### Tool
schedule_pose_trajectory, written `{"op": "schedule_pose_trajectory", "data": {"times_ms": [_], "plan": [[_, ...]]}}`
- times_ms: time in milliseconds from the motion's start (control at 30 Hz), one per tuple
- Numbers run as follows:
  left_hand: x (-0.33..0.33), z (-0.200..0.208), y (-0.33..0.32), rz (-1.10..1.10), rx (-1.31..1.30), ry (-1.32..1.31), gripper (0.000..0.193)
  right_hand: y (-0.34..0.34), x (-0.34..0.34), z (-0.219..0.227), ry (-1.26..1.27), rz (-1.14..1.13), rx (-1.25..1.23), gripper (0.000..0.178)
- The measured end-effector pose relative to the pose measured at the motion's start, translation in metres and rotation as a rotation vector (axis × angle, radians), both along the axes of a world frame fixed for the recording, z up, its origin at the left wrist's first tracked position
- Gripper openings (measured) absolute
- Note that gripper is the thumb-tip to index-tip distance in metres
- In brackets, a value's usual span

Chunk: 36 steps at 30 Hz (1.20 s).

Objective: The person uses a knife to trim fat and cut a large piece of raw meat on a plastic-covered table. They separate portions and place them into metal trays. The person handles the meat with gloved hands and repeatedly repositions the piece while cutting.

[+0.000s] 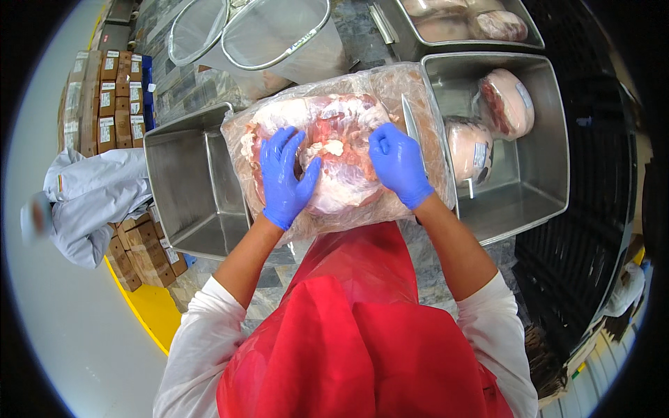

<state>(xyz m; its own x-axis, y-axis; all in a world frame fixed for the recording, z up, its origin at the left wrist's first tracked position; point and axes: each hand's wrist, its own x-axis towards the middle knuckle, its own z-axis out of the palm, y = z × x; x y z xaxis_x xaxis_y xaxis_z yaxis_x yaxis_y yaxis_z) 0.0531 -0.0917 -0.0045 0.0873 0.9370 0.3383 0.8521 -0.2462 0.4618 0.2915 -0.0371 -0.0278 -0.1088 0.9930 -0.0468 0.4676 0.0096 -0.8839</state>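
Observation:
A large piece of raw meat (341,188), pale fat around a red middle, lies in front of me on a block or board covered in clear plastic film (394,80). My left hand (286,177), in a blue glove, rests open on its left part with the fingers spread. At the meat's right edge, my blue-gloved right hand (401,164) is curled closed; what its fingers hold is hidden. Beside that hand a knife blade (411,122) points away from me. The knife's handle is out of sight, and I cannot tell if the hand grips it.
A metal tub (185,240) stands at the left. Another metal tub (550,188) at the right holds wrapped meat pieces (507,104); a third tub (481,47) behind holds more. Hooped clear bags (300,52) stand at the back. Stacked cartons (104,104) and a person in white (104,188) are farther left.

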Motion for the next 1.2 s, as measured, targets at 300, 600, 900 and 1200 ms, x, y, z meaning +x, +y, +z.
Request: {"op": "schedule_pose_trajectory", "data": {"times_ms": [300,600,900,1200], "plan": [[0.015,0.01,-0.01,0.018,-0.003,0.039,0.06,-0.126,0.077,-0.089,-0.534,-0.223,0.081,0.03],[-0.042,-0.028,-0.008,0.69,-0.271,-0.406,0.09,-0.139,0.135,-0.051,-0.293,-0.327,-0.434,0.037],[-0.055,-0.025,0.028,0.504,-0.336,-0.34,0.089,-0.137,0.156,0.106,-0.33,0.049,-0.293,0.041],[-0.069,-0.028,0.055,0.378,-0.469,-0.286,0.098,-0.087,0.141,0.198,-0.82,0.448,-0.166,0.036]]}}
